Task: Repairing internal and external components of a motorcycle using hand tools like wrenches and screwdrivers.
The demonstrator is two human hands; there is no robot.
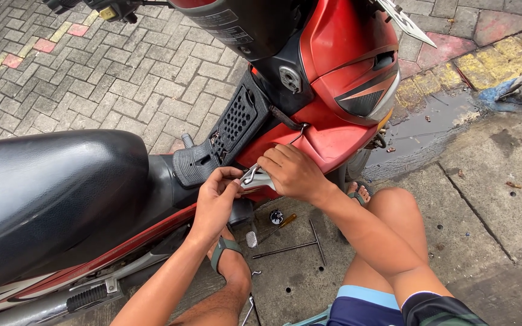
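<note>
While both hands met at red scooter fairing [333,136], left hand [215,202] pinched small silvery metal part [256,178]; right hand [291,172] curled over it. Part looked light, rigid, possibly slippery; edges best for fingertip grip.

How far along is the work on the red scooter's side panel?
Done: tools are laid out, a T-handle wrench and screwdriver lie on the concrete. In hand: left hand and right hand together hold a small silver metal part against the red panel. Left: cannot tell.
</note>
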